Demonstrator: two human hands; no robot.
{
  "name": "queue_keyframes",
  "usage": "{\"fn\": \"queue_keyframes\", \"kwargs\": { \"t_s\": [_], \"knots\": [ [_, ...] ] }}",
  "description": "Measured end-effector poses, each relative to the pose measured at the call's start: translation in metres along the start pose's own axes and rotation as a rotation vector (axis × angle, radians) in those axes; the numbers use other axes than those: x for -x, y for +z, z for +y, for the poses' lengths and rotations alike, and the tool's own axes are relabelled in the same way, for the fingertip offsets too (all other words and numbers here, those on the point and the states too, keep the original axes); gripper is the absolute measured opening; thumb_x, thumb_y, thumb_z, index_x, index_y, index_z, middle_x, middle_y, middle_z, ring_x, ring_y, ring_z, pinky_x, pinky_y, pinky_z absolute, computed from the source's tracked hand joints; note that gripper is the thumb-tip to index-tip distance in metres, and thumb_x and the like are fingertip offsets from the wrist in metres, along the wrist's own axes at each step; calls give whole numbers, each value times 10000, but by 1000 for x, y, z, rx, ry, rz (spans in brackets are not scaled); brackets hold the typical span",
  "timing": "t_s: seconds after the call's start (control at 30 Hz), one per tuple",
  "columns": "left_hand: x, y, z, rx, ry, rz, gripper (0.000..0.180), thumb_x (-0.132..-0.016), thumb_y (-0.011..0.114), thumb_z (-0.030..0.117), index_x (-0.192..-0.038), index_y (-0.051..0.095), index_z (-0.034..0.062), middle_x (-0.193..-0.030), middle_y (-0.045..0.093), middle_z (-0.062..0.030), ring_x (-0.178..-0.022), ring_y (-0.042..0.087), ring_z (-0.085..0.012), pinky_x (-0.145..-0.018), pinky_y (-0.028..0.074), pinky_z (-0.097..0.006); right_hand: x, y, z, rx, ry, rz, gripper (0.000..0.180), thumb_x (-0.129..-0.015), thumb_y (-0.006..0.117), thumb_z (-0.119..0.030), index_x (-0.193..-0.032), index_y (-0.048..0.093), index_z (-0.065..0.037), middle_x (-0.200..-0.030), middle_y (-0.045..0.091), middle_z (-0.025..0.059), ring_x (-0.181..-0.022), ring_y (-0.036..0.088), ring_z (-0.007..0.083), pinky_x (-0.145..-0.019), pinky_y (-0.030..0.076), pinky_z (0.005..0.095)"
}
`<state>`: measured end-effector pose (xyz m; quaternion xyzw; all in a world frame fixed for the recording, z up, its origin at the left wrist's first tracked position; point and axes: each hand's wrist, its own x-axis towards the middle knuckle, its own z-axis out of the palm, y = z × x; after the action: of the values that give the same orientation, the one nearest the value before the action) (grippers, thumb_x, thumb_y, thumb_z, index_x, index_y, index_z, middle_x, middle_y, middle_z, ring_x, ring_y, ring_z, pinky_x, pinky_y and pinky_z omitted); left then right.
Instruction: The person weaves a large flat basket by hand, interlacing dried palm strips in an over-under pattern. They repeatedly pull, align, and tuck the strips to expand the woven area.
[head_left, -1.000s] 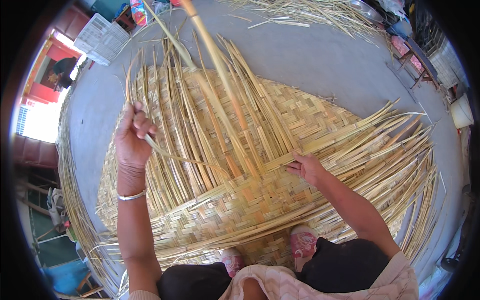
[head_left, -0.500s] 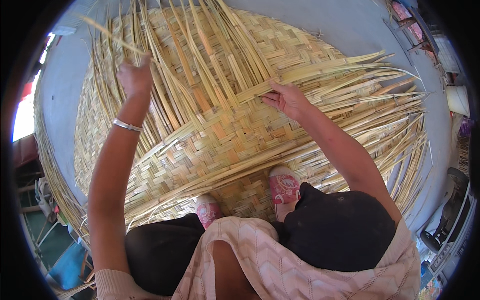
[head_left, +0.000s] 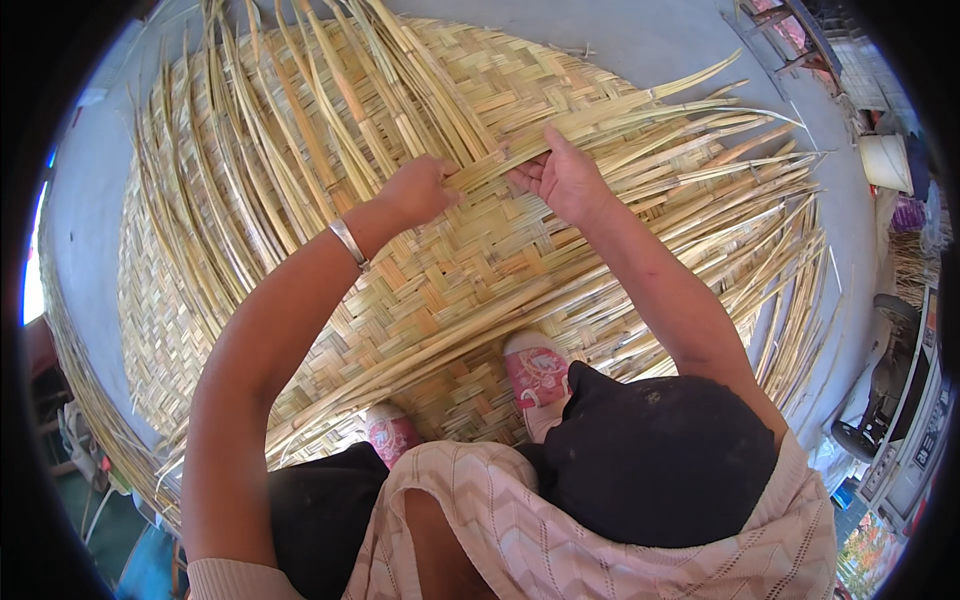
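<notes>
A large woven reed mat point(head_left: 460, 260) in a herringbone pattern lies under my hands, with long loose reed strips fanning from its far side and right side. My right hand point(head_left: 565, 182) pinches a flat, pale reed strip point(head_left: 600, 118) that runs slantwise across the weave, thumb on top. Just left of it, my left hand point(head_left: 422, 190), wearing a silver bangle point(head_left: 348, 244), is closed beside the strip's left part. Its fingertips are slightly blurred, and what they hold is hidden. Upright reed strips point(head_left: 350, 90) stretch away beyond both hands.
My feet in pink patterned shoes point(head_left: 535, 370) rest on the mat's near part, by a bundle of long reeds point(head_left: 450, 340). Grey floor point(head_left: 690, 50) surrounds the mat. At right are a white bucket point(head_left: 886, 162) and a vehicle with a dark wheel point(head_left: 865, 430).
My left hand has come down and right from the raised strip at the far left, ending close to my right hand. My right hand keeps its grip on the flat strip. The view has shifted slightly.
</notes>
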<state>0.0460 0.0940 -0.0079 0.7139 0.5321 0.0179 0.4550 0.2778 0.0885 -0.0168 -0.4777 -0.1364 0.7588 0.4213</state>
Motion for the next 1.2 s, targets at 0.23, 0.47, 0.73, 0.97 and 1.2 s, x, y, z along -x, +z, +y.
{"fn": "queue_keyframes", "kwargs": {
  "t_s": [0.23,0.47,0.73,0.97,1.2],
  "knots": [
    [-4,-6,12,-133,-80,43,272,-777,735,290,-831,703,25,-709,643,-129,-655,613,-253,-647,483,-384,-18,21,-19,262,-20,65,517,-1022,286,-484,-1132,516,-34,-993,665,144,-913,662,245,-837,535,412],
    [12,2,22,-124,-90,241,303,-825,643,327,-849,682,27,-735,637,-191,-736,622,-377,-679,485,-456,-53,62,-39,458,70,-12,601,-999,276,-535,-1130,512,2,-1011,653,172,-941,659,256,-825,535,395],
    [17,13,11,103,-201,429,307,-836,633,301,-792,655,-2,-661,606,-189,-622,596,-338,-617,481,-426,-74,92,-26,820,-108,-190,839,-934,262,-686,-1276,472,51,-1190,580,220,-1093,601,297,-967,469,391],
    [24,16,10,535,-330,483,278,-837,664,241,-808,639,-34,-634,607,-115,-538,585,-202,-540,487,-333,-91,111,-15,1533,-323,-139,739,-946,350,-618,-945,650,58,-1042,639,250,-945,647,307,-854,498,403],
    [41,8,21,664,-358,487,253,-839,653,189,-853,631,-63,-662,617,-82,-497,597,-147,-462,474,-289,-99,136,-26,1895,-93,-137,447,-900,523,-372,-792,655,41,-704,656,178,-558,637,276,-555,518,392]
  ]
}}
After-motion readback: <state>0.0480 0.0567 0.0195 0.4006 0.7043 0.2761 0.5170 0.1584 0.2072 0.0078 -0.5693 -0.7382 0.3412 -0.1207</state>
